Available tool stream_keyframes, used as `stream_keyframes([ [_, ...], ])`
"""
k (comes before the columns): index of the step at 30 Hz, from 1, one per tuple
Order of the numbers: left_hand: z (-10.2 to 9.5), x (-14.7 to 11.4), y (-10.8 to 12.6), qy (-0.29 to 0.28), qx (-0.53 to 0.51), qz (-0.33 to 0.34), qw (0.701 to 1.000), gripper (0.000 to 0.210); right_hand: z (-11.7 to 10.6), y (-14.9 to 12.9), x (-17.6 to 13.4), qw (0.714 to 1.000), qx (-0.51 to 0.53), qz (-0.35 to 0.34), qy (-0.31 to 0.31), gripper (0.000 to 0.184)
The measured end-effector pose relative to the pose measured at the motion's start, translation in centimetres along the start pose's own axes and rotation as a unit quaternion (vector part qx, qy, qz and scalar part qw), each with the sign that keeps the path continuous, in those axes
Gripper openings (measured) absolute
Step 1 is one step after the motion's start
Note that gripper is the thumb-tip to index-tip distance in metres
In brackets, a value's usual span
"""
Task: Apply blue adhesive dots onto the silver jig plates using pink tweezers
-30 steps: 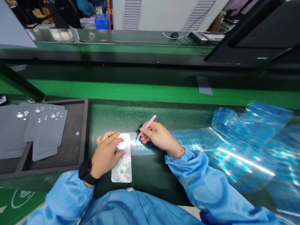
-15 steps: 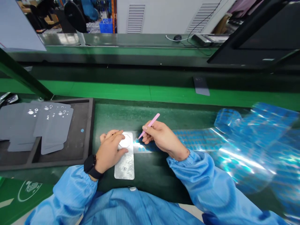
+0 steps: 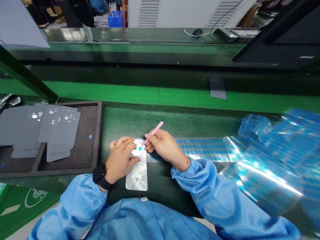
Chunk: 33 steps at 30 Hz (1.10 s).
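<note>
A thin silvery metal plate (image 3: 137, 176) lies on the green bench, with a round white-ringed area near its far end. My left hand (image 3: 122, 158) grips the plate from its left side, thumb and index finger resting on its face by the ring. Pink tweezers (image 3: 157, 128) are pinched in my right hand (image 3: 162, 146). Their tip is at a small blue round sticker (image 3: 140, 148) inside the ring; whether the sticker touches the plate I cannot tell. Under my right hand runs a clear strip of blue round stickers (image 3: 200, 146).
A dark divided tray (image 3: 99, 133) at the left holds several overlapping grey phone-shaped panels (image 3: 61, 136). Crumpled sticker film (image 3: 270, 180) heaps up at the right. One more grey panel (image 3: 217, 88) lies on the green surface beyond. A dark monitor (image 3: 282, 40) hangs over the far right.
My right hand has moved left with the tweezers, from the sticker strip's end onto the plate's ring. A blue sticker now shows at the tip. My left hand keeps its place on the plate.
</note>
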<state>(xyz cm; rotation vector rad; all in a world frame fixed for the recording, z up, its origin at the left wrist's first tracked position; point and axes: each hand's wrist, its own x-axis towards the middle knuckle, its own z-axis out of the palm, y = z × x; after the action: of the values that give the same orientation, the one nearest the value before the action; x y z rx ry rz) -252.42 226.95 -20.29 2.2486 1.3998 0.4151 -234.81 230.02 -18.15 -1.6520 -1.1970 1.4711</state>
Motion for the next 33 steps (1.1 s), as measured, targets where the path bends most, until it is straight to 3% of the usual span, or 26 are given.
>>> stream_keyframes([
  [17, 0.04, -0.05, -0.05, -0.002, 0.001, 0.003, 1.000, 0.027, 0.12, -0.25, -0.34, 0.999, -0.034, 0.002, 0.018, 0.018],
  [33, 0.16, -0.31, -0.35, 0.018, 0.052, 0.053, 0.997, 0.026, 0.05, 0.44, -0.02, 0.998, -0.055, -0.014, 0.009, 0.014],
])
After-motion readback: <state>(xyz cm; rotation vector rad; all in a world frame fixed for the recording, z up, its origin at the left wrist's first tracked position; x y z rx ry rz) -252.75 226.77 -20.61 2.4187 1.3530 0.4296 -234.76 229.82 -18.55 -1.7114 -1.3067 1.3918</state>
